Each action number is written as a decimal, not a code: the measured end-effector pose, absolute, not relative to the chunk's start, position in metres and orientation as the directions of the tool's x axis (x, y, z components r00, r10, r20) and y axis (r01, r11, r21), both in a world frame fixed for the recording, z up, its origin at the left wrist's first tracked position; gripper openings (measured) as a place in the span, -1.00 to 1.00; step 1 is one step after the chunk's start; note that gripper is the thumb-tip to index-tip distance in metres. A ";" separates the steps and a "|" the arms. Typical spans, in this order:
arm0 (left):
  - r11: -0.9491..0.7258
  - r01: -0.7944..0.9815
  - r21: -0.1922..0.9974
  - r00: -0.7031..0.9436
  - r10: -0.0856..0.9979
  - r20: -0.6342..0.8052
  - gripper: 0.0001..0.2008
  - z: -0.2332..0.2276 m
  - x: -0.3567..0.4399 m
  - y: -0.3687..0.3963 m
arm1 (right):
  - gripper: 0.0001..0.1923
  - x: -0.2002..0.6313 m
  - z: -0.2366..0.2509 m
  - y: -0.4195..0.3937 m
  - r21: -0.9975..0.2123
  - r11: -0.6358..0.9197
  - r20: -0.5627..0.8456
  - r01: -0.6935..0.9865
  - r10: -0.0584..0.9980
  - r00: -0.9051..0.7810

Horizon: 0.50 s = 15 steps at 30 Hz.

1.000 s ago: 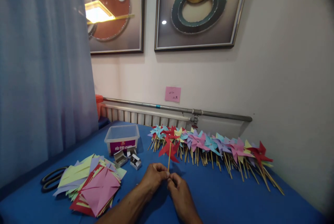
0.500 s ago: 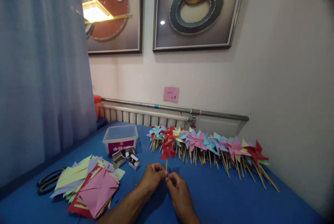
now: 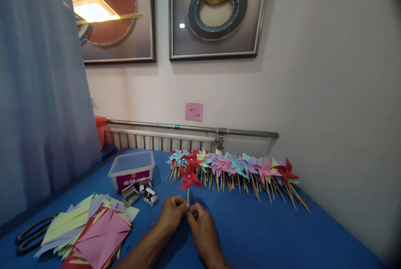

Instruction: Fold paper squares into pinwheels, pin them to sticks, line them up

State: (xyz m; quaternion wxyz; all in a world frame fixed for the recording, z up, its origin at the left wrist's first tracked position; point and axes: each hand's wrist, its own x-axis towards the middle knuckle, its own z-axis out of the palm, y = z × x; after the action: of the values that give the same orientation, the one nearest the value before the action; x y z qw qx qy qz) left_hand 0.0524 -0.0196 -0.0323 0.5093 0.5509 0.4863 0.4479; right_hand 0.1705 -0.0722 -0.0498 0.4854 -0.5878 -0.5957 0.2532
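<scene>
A red paper pinwheel (image 3: 189,178) stands upright on a thin wooden stick in front of me. My left hand (image 3: 171,214) is closed, pinching the lower part of that stick between thumb and fingers. Right beside it, my right hand (image 3: 202,224) is also closed, its thumb and fingertips meeting at the stick's low end. The fingers hide the bottom of the stick. Beyond the hands lies a long row of finished pinwheels (image 3: 222,164) in red, pink, purple, blue and yellow, their sticks pointing toward me.
To the left, a pile of cut coloured paper squares (image 3: 103,235) lies beside black-handled scissors (image 3: 36,231). A clear plastic tub (image 3: 131,163) stands behind small open boxes (image 3: 151,197) of metal pins on the blue tablecloth (image 3: 266,235). A curtain (image 3: 44,93) hangs at left; a pipe (image 3: 163,125) runs along the wall.
The camera view has turned slightly to the right, so everything appears shifted left. Both hands keep their grip on the pinwheel's stick with little visible movement.
</scene>
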 end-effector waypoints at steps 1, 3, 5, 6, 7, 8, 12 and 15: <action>-0.033 0.089 0.995 0.118 0.993 0.022 -0.79 -0.034 0.052 -0.019 | -0.80 0.169 -0.050 -0.073 -0.865 0.177 0.283 0.469 0.944 0.167; -0.084 0.116 0.990 0.089 0.993 0.074 -0.78 -0.038 0.050 -0.016 | -0.80 0.166 -0.049 -0.076 -0.849 0.183 0.303 0.496 0.937 0.173; -0.129 0.155 0.979 0.056 0.991 0.122 -0.78 -0.043 0.047 -0.014 | -0.80 0.162 -0.049 -0.080 -0.824 0.212 0.341 0.525 0.926 0.160; -0.145 0.177 0.974 0.048 0.989 0.138 -0.79 -0.046 0.046 -0.012 | -0.81 0.160 -0.049 -0.082 -0.808 0.231 0.362 0.543 0.921 0.147; -0.154 0.199 0.968 0.041 0.988 0.148 -0.79 -0.049 0.044 -0.011 | -0.82 0.158 -0.050 -0.084 -0.788 0.252 0.382 0.561 0.916 0.125; -0.157 0.222 0.962 0.035 0.988 0.153 -0.80 -0.051 0.042 -0.009 | -0.83 0.156 -0.050 -0.085 -0.766 0.280 0.405 0.579 0.909 0.096; -0.168 0.312 0.935 0.025 0.985 0.169 -0.80 -0.047 0.040 0.002 | -0.78 0.147 -0.052 -0.091 -0.680 0.367 0.474 0.634 0.880 -0.001; -0.145 0.368 0.918 0.058 0.989 0.133 -0.79 -0.029 0.051 0.017 | -0.81 0.141 -0.050 -0.094 -0.640 0.350 0.413 0.684 0.907 -0.077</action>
State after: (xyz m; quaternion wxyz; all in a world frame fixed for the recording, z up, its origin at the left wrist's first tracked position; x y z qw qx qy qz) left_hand 0.0509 0.0165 -0.0286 0.3675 0.6276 0.5408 0.4227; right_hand 0.1411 -0.0940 -0.0504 0.3951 -0.5525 -0.7202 0.1411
